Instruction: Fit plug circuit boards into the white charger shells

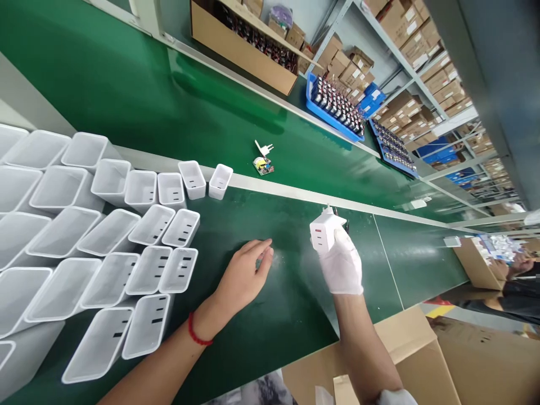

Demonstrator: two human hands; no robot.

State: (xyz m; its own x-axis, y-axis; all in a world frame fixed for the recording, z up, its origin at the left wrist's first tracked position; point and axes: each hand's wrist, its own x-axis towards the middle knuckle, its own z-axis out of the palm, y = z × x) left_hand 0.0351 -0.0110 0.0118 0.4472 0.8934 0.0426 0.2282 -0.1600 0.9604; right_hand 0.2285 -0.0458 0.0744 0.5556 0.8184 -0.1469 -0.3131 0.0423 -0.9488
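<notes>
My right hand (345,263), in a white glove, grips a white charger (319,235) with port slots on the face toward me, the top one reddish. Part of the charger's far side is hidden, and dark bits show behind it. Over the green bench to its left is my bare left hand (244,273), a red bracelet at the wrist. Its fingers are loosely bent with a small gap at the thumb, and nothing is in them. White open-topped charger housings (179,270) with slots stand in rows left of that hand.
A circuit board (262,166) and a white plug piece (265,148) lie past the pale bench strip. Farther back are a blue tray of parts (335,108) and a long cardboard box (244,48). An open carton (415,349) sits at the front right; another person's hands (514,265) show far right.
</notes>
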